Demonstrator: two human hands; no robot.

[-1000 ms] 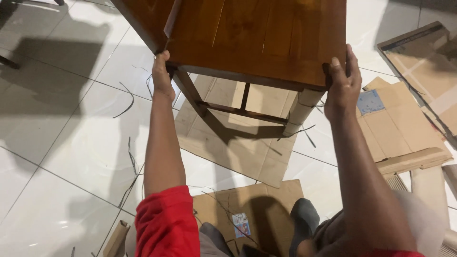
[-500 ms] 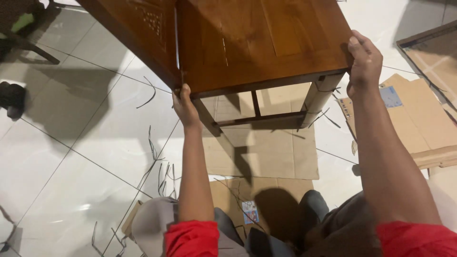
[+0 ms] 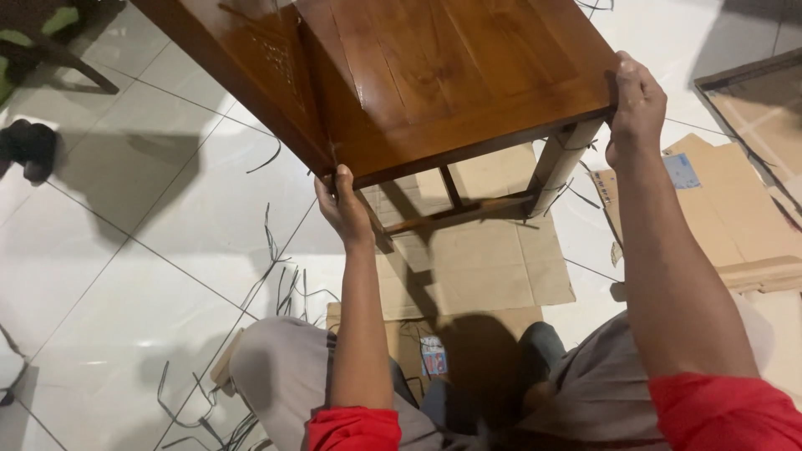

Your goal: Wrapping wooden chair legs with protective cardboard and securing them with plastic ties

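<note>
Here you grip one brown wooden chair (image 3: 434, 75), tilted above the white tiled floor (image 3: 125, 276): your left hand (image 3: 342, 207) is clamped on the seat's near left corner and your right hand (image 3: 637, 104) is wrapped round its near right corner. Two legs (image 3: 558, 165) and one rung (image 3: 458, 212) show beneath the seat over three flattened cardboard sheets (image 3: 476, 259). The chair's back runs off the top edge, and the thin dark strips (image 3: 276, 284) on the tiles are too many to count.

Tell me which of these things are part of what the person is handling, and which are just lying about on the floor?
In hand:
- wooden chair, gripped at its seat corners
- left hand
- right hand

Lying about:
- flattened cardboard on the tiled floor
- loose plastic straps
- dark shoe at the far left
</note>
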